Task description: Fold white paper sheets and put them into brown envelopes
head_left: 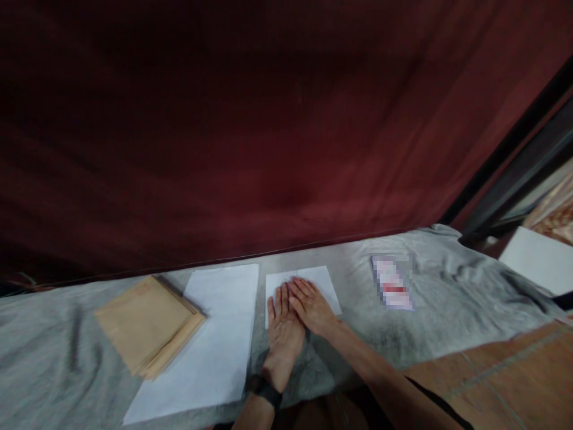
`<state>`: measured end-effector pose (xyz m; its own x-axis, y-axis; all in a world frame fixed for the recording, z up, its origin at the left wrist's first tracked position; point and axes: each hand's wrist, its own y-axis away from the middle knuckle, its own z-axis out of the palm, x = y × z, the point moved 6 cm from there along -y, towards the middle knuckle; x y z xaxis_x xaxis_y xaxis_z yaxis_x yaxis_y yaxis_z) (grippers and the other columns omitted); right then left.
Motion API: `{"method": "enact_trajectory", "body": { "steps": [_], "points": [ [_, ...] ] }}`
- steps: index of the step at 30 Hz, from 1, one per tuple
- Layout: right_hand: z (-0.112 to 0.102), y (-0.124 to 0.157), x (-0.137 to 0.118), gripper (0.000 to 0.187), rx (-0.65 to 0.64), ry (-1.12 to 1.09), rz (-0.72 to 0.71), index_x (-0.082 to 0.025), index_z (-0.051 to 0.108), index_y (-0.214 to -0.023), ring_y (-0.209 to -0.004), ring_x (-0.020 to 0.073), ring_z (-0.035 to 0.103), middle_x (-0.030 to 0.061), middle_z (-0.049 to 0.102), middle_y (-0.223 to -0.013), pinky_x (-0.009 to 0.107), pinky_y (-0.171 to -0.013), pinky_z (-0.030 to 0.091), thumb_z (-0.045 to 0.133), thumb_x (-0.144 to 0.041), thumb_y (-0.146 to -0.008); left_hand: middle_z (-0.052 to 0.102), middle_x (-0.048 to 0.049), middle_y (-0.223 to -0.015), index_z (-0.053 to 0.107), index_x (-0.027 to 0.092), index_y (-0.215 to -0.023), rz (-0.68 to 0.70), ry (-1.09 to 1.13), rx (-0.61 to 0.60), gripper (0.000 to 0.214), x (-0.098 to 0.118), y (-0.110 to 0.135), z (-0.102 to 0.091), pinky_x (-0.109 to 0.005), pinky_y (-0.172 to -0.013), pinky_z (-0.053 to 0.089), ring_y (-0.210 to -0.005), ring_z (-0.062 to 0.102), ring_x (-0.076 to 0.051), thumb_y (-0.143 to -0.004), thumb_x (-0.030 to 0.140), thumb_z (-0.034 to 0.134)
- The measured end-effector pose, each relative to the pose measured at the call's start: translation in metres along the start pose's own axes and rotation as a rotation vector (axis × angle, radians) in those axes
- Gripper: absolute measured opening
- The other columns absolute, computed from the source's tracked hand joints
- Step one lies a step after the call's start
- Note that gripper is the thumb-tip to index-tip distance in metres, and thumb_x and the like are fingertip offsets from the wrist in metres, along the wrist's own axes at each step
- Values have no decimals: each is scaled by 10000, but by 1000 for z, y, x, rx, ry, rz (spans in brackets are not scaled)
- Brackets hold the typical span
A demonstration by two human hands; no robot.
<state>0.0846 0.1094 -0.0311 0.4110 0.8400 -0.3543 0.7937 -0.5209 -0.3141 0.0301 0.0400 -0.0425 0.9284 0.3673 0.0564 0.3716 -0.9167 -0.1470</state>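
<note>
"If we look close by first, what is there?"

"A dark band goes round the wrist of the left hand. That hand is palm down, with its fingers stretched out straight, pointing away from us."

"And the right hand?"

"It is flat too, palm down. Its thumb side laps over the side of the left hand, so the two hands touch. I can't see either one grip anything."

"So where is the small white paper?"

"Right under both hands. A bit shows past the fingertips, and a bigger bit shows to the right of the right hand. Only a thin strip shows on the left. I can't tell if it is folded."

"What is left of that?"

"Some big white sheets, just beside the small paper but apart from it. A brown paper pile sits tilted, partly on top of them."

"And to the right?"

"A pink and white thing, well apart from the hands. It is too blurry to name. All of it lies on a wrinkly grey cloth."

"And at the back?"

"A big dark red sheet stands up behind the cloth."
</note>
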Motion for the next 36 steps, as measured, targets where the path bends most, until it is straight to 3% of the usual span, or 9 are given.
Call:
{"method": "enact_trajectory", "body": {
  "steps": [5, 13, 17, 21, 26, 31, 33, 36],
  "points": [
    [4, 7, 19, 483, 12, 139, 48, -171, 472, -1498, -1470, 244, 358, 103, 415, -1571, 459, -1210, 276, 345, -348, -1067, 323, -166, -1619, 373, 82, -1524, -19, -9, -13, 566, -6, 2, 0, -511, -1239, 225, -1523, 238, -290, -980, 226, 316],
    [-26, 29, 69, 546, 55, 238, 236, -122, 446, -1506, -1442, 313, 395, 173, 421, -1560, 494, -1180, 287, 446, -373, -1022, 321, -158, -1624, 385, 141, -1527, -41, 52, -2, 584, -11, 12, -15, -571, -1230, 183, -1520, 252, -313, -1005, 401, 381],
    [-44, 41, 89, 519, 53, -28, 414, -93, 510, -1439, -1348, 330, 493, 195, 541, -1463, 480, -1137, 340, 494, -279, -955, 322, -183, -1616, 389, 130, -1524, -48, 59, -9, 576, -8, 14, -18, -612, -1211, 181, -1508, 275, -342, -1009, 386, 384],
    [-55, 43, 102, 450, 26, -137, 529, -109, 591, -1329, -1091, 275, 651, 148, 715, -1141, 380, -954, 481, 508, -246, -908, 333, -223, -1601, 382, 85, -1520, -36, 82, -16, 572, -3, 14, -20, -626, -1200, 180, -1503, 274, -366, -1009, 344, 376],
    [-51, 38, 108, 260, -58, -307, 642, -157, 716, -1024, -769, 227, 675, 54, 706, -779, 295, -675, 483, 573, -300, -859, 331, -228, -1601, 378, 73, -1518, -36, 67, -17, 562, -1, 14, -21, -631, -1192, 193, -1500, 277, -376, -1018, 327, 339],
    [-46, 42, 104, 261, -133, -543, 738, -154, 724, -944, -619, 180, 629, 29, 677, -684, 235, -490, 423, 602, -366, -852, 353, -252, -1582, 389, 39, -1505, -25, 57, -23, 569, 1, 13, -22, -638, -1180, 216, -1482, 307, -397, -1016, 327, 350],
    [-43, 47, 99, 242, -150, -749, 782, -164, 729, -901, -613, 173, 633, 29, 688, -689, 221, -460, 429, 645, -378, -829, 379, -244, -1573, 407, 40, -1496, -18, 63, -13, 560, 1, 13, -23, -607, -1194, 217, -1478, 321, -386, -1014, 320, 355],
    [-44, 51, 94, 236, -79, -1062, 873, -181, 717, -911, -706, 195, 683, 53, 741, -825, 231, -479, 507, 744, -356, -755, 400, -204, -1574, 427, 77, -1491, 7, 65, 19, 551, 0, 12, -29, -568, -1208, 231, -1473, 344, -355, -1019, 353, 364]
  ]
}}
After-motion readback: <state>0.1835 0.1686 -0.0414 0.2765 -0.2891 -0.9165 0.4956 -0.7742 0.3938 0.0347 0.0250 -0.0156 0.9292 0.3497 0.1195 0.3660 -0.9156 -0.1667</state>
